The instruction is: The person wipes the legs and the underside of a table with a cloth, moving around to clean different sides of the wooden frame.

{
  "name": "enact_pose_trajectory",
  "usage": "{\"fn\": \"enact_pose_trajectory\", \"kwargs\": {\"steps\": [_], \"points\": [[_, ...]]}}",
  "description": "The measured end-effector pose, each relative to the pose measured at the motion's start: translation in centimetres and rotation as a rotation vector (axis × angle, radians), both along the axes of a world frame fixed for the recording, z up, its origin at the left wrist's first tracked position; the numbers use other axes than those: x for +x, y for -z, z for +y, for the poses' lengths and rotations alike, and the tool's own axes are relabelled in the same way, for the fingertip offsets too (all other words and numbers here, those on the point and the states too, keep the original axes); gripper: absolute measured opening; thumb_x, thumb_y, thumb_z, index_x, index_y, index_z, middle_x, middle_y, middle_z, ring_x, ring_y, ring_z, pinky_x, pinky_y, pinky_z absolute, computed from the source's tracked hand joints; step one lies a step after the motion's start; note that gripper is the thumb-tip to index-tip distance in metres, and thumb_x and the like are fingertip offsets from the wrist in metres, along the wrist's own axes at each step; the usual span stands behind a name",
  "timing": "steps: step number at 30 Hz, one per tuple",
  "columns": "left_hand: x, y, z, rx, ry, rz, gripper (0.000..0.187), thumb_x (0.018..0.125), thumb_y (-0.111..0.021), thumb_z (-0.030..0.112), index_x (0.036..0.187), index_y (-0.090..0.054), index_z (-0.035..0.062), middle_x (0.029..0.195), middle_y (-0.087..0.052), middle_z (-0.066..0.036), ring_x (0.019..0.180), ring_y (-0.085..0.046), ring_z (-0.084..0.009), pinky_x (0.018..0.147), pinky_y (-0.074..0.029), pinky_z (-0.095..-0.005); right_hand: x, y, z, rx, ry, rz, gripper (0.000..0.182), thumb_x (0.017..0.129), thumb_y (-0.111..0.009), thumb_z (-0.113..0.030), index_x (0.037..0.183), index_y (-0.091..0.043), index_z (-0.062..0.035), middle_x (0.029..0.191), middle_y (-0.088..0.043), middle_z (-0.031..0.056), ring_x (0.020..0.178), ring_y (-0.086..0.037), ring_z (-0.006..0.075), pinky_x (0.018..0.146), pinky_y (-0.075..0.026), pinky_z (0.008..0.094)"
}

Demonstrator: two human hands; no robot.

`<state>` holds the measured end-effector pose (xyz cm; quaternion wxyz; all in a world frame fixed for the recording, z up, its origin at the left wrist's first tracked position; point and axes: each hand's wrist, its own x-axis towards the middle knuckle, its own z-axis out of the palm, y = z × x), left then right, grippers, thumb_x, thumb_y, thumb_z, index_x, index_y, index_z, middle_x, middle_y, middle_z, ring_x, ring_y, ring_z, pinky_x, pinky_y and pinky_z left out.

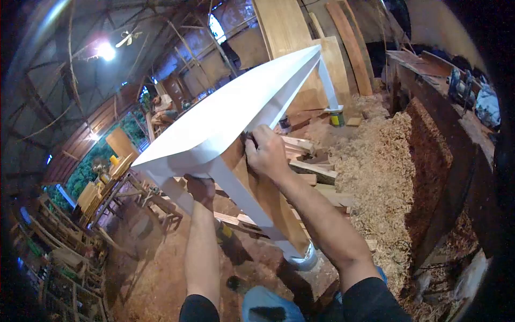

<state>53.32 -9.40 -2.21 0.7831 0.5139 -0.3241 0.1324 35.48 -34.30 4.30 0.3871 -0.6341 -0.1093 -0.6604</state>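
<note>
A white-painted table (230,107) stands tilted across the view, its near legs reaching down toward the floor. My right hand (268,152) is at the long side edge, its fingers curled around something dark and small that I cannot make out. Below the near end of the tabletop, my left hand (200,189) is in shadow by the near leg, its fingers mostly hidden behind the table. A brown wooden panel (268,198) runs beside the near right leg. That leg's foot rests on a round whitish can (306,258).
Wood shavings (375,188) cover the floor at the right, beside a workbench (418,72) with tools. Cut boards (316,172) lie under the table. The far leg stands on a can (337,118). A person (162,109) sits in the background at the left.
</note>
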Motion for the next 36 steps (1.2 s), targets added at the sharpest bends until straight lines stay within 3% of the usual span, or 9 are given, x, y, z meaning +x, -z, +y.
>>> {"fn": "enact_pose_trajectory", "kwargs": {"steps": [9,12,18,21,23,26,30,32,36], "points": [[-3.5,-2.0,-1.2,-0.411,0.368,0.231,0.063,0.105,-0.023,0.054,0.149,-0.034,0.0098,0.152,-0.042,-0.008,0.14,-0.038,-0.0282,0.12,-0.03,-0.0467,-1.3,1.7,-2.2,0.125,-0.073,0.144,0.016,0.08,-0.064,-0.008,0.094,-0.065,0.0013,0.085,-0.066,0.0195,0.078,-0.067,0.0339,0.072,-0.053,0.0398],[0.6,-0.4,0.9,-0.399,1.049,0.052,0.067,0.103,-0.02,0.058,0.149,-0.036,0.0112,0.152,-0.041,-0.008,0.141,-0.037,-0.0289,0.12,-0.028,-0.0475,-1.6,1.7,-1.2,0.248,-0.277,0.103,0.019,0.085,-0.065,-0.012,0.099,-0.068,-0.0007,0.093,-0.069,0.0173,0.084,-0.069,0.0292,0.078,-0.054,0.0373],[-2.8,-2.2,-1.1,-0.354,0.221,0.311,0.063,0.104,-0.026,0.054,0.151,-0.033,0.0115,0.153,-0.04,-0.007,0.141,-0.038,-0.0295,0.119,-0.03,-0.0478,-1.4,0.6,-0.5,0.206,-0.303,0.182,0.022,0.087,-0.067,-0.017,0.104,-0.07,-0.0032,0.1,-0.069,0.0172,0.095,-0.067,0.0321,0.085,-0.053,0.0382],[-0.6,-0.8,0.4,-0.462,0.981,0.126,0.059,0.104,-0.034,0.05,0.148,-0.037,0.0109,0.151,-0.043,-0.008,0.139,-0.04,-0.0297,0.116,-0.034,-0.0475,-0.6,0.5,-0.3,0.277,-0.357,0.169,0.023,0.087,-0.068,-0.015,0.105,-0.069,-0.0003,0.092,-0.071,0.0161,0.085,-0.069,0.0257,0.078,-0.054,0.0354],[0.4,0.2,0.7,0.073,0.103,-0.038,0.055,0.104,-0.039,0.045,0.147,-0.038,0.0105,0.147,-0.046,-0.01,0.136,-0.043,-0.0287,0.113,-0.038,-0.0455,-0.3,0.8,-0.1,0.262,-0.357,0.143,0.022,0.087,-0.068,-0.015,0.103,-0.069,-0.0004,0.092,-0.07,0.0166,0.083,-0.068,0.0285,0.078,-0.053,0.0366],[-0.7,-0.8,0.5,0.537,-0.494,-0.416,0.05,0.104,-0.044,0.036,0.146,-0.035,0.0109,0.144,-0.048,-0.011,0.132,-0.046,-0.0263,0.11,-0.042,-0.0417,-0.3,0.5,-0.4,0.133,-0.196,0.081,0.018,0.085,-0.066,-0.012,0.099,-0.068,-0.0006,0.091,-0.067,0.0168,0.081,-0.066,0.0324,0.076,-0.053,0.0391],[-3.5,-2.0,-0.8,-0.145,0.269,0.066,0.049,0.105,-0.044,0.032,0.147,-0.029,0.0118,0.145,-0.044,-0.01,0.132,-0.045,-0.0246,0.109,-0.043,-0.0385,-0.4,0.0,-0.2,-0.019,-0.07,0.04,0.018,0.084,-0.059,-0.008,0.099,-0.063,0.0008,0.091,-0.061,0.0204,0.086,-0.062,0.0392,0.076,-0.052,0.0453],[-2.6,-1.5,-0.3,0.03,0.116,0.02,0.05,0.105,-0.043,0.034,0.148,-0.028,0.012,0.148,-0.041,-0.009,0.132,-0.045,-0.0247,0.109,-0.043,-0.0392,-0.2,-0.1,-0.5,-0.059,-0.119,-0.014,0.016,0.082,-0.057,-0.006,0.097,-0.06,0.0007,0.086,-0.058,0.0212,0.083,-0.06,0.0411,0.074,-0.05,0.0475],[-2.6,-1.4,-0.3,-0.312,0.506,0.142,0.051,0.105,-0.041,0.038,0.147,-0.03,0.0111,0.151,-0.039,-0.008,0.132,-0.045,-0.0251,0.11,-0.041,-0.0415,0.2,-0.5,-0.6,-0.106,-0.087,-0.027,0.015,0.08,-0.056,-0.003,0.095,-0.058,0.0007,0.083,-0.056,0.0221,0.081,-0.058,0.043,0.072,-0.049,0.0496]]}}
